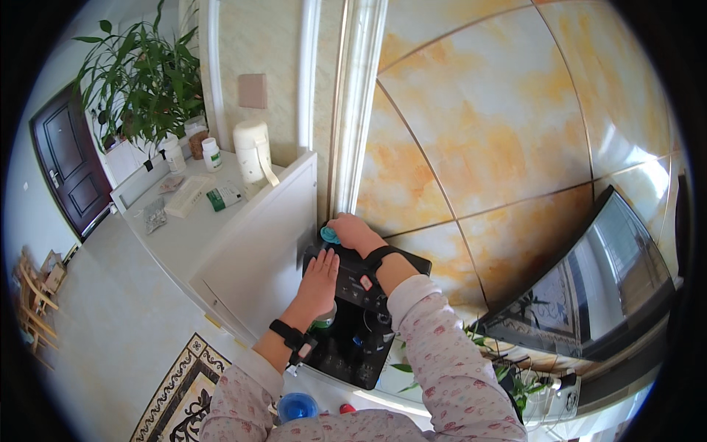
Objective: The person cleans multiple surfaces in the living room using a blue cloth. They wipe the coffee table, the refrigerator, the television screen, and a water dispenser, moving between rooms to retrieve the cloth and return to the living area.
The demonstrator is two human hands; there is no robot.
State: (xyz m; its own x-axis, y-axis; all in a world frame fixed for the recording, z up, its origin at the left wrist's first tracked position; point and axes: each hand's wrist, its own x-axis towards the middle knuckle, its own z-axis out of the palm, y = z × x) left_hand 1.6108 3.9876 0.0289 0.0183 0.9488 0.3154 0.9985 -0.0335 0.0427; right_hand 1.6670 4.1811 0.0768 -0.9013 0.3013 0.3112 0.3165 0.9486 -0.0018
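Note:
My right hand [353, 229] grips a bunched teal cloth [330, 236] at the back corner, beside the white door trim. The cloth is by the far edge of a black glass-topped panel [353, 276], which has control marks and looks like an induction cooker. With fingers stretched out, my left hand [319, 280] lies palm down over the panel's left side and holds nothing visible. A second black glass panel [351, 353] sits closer to me, with a dark cable on it. Partly covered by my left wrist is a green and white container [323, 321].
A white cabinet [259, 243] rises on the left, its shelf bearing a cream vacuum flask [254, 157], white bottles [211, 154] and a green packet [223, 198]. To the right stands a television [596, 293]. Below are a blue basin [297, 408] and plant leaves [406, 375].

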